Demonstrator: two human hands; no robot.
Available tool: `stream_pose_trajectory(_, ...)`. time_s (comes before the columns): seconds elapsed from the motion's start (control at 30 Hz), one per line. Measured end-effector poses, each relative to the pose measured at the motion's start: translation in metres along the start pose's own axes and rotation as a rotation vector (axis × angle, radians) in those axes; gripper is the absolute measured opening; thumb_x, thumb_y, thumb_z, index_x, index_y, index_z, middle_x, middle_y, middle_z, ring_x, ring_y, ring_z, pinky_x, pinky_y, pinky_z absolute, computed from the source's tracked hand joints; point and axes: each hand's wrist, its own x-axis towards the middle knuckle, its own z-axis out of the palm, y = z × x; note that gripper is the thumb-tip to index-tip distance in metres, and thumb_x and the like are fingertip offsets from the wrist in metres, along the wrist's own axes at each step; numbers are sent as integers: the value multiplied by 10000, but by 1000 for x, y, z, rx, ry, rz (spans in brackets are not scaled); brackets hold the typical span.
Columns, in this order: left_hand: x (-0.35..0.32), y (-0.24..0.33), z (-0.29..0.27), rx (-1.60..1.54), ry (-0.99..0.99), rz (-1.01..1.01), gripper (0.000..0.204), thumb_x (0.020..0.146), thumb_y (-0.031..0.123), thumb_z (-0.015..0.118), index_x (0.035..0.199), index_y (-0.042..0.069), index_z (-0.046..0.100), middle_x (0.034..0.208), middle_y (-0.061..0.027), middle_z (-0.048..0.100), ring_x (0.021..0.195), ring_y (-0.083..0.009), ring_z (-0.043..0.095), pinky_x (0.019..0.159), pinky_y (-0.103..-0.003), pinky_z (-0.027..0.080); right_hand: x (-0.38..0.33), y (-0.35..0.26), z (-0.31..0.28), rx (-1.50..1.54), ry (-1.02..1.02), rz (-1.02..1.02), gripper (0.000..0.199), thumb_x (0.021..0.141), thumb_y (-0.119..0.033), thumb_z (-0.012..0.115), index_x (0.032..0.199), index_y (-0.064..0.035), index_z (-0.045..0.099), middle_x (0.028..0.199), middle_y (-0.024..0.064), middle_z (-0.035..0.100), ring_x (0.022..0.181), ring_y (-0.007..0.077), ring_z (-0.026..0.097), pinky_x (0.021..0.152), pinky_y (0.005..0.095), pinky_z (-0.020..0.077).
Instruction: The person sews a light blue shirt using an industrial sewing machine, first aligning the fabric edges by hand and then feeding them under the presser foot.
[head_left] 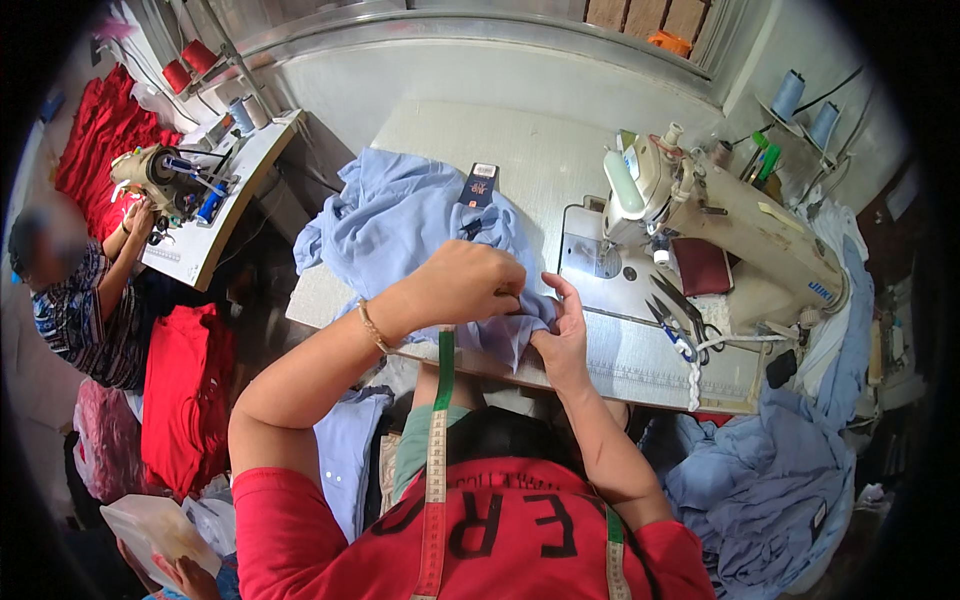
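your left hand (470, 285) is clenched on the light blue garment (400, 225), bunching a fold; your right hand (562, 335) pinches the same edge, likely to line it up. the cloth lies on the bench (520, 150) beside the sewing machine (720, 215); scissors (680, 320) near. another person (85, 300) sews at far left.

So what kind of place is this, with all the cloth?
Probably a sewing workshop. A sewing machine stands on the table, another person sews at a second machine, and both hands, left hand and right hand, pinch a light blue garment.
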Motion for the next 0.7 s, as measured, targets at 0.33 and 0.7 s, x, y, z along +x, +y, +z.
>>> stream_pose_trajectory(0.33, 16, -45, -49, -260, -336, -115, 172, 817, 141, 735, 898, 7, 665, 922, -63, 649, 831, -162, 600, 757, -294, 488, -6, 1, 0, 80, -119, 14, 762, 709, 175, 525, 1404, -52, 309, 1179, 116, 576, 1060, 174, 584, 927, 270, 450)
stream_pose_trajectory(0.7, 26, -89, 8, -1187, -442, -179, 74, 793, 14, 709, 834, 32, 651, 975, -77, 699, 1027, -152, 630, 868, -248, 471, -7, 8, -6, 64, -175, -62, 766, 722, 157, 554, 1406, -62, 287, 1085, 94, 626, 968, 144, 616, 864, 255, 471)
